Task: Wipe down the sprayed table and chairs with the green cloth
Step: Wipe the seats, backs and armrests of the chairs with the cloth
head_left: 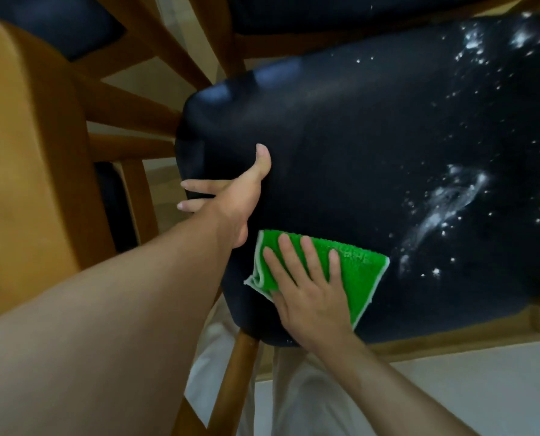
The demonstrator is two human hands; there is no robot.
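Note:
A black padded chair seat (356, 136) fills the middle of the head view, with white spray droplets and foam streaks (444, 209) over its right half. The folded green cloth (359, 272) lies flat on the seat's near left part. My right hand (309, 287) presses on the cloth with straight, spread fingers. My left hand (240, 196) grips the seat's left edge, thumb on top and fingers wrapped under the rim.
The wooden table edge (26, 152) rises close on the left. Wooden chair frames and rungs (130, 121) cross behind the seat, with another dark cushion (61, 23) at the top left. Pale floor tiles (482, 388) show at the lower right.

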